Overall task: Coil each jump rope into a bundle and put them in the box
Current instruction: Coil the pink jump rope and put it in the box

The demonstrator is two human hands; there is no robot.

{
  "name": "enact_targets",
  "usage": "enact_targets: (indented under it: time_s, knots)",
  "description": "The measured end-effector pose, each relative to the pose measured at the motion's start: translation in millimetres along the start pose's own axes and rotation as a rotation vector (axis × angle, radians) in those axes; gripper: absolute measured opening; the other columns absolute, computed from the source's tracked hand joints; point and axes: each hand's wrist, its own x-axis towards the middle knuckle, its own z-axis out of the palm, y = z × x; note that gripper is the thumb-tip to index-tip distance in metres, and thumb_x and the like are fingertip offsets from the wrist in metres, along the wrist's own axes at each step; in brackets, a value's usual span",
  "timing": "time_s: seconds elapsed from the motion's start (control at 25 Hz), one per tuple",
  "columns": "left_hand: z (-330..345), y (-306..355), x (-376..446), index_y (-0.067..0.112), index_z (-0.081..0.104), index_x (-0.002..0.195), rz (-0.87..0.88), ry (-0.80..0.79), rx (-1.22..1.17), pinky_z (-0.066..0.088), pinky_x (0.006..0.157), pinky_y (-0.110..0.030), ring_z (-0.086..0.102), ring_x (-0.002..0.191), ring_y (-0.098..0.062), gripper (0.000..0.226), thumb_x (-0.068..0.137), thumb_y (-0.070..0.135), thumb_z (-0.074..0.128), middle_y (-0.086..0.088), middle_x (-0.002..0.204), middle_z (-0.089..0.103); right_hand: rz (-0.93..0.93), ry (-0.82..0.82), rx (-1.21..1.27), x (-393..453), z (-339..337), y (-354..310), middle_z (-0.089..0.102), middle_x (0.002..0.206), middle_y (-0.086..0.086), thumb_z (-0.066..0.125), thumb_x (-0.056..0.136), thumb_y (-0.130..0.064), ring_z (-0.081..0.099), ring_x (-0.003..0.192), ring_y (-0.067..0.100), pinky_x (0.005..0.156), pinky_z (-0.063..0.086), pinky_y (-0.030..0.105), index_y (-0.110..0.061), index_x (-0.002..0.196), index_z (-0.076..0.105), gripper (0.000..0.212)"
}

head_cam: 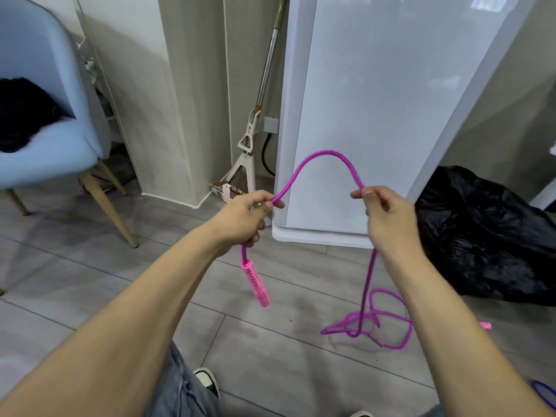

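The coiling has barely begun, by the look of it. The pink jump rope [328,155] arches between both hands at the centre of the frame, forming what may become the first loop, while most of its length lies in a loose tangle on the floor [90,281] at lower right. One pink handle [255,281] dangles just below the left hand; the other handle [485,325] shows only as a small pink tip at the right, partly hidden by the right forearm. No finished bundle is visible, and no box can be seen. A bit of blue rope [543,394] peeks in at the bottom right corner, probably another rope waiting its turn.

The left hand [246,218] has its fingers curled round the rope, which enters at the thumb and forefinger and leaves below the palm. The right hand [382,212] pinches the rope between thumb and forefinger, the other fingers loosely bent, with the rope dropping from it to the floor. Both forearms reach forward, the hands raised level and well apart.
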Motion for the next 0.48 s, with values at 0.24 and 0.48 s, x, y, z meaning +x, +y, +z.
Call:
enact_targets:
  time_s: [0.24,0.48]
  knots:
    - [40.4,17.3,-3.2,-0.001,0.066,0.094,-0.182,0.014,-0.349,0.033,0.045,-0.022,0.046,0.05,-0.014,0.032,0.098,0.009,0.036,-0.012,0.075,0.067,-0.046,-0.237,-0.134,-29.2,36.4,-9.1,0.062,0.071,-0.006,0.043,0.1,-0.008,0.053,0.063,0.012,0.06,0.04,0.03,-0.016,0.115,0.069,0.032]
    - [56.2,10.9,-6.5,0.002,0.068,0.105,-0.093,-0.04,-0.43,0.061,0.076,-0.035,0.068,0.083,-0.026,0.023,0.103,0.013,0.048,-0.014,0.097,0.071,0.04,-0.21,-0.011,-35.6,40.1,-1.2,0.076,0.081,-0.006,0.064,0.093,-0.017,0.068,0.071,-0.001,0.066,0.051,0.024,-0.023,0.089,0.063,0.007]
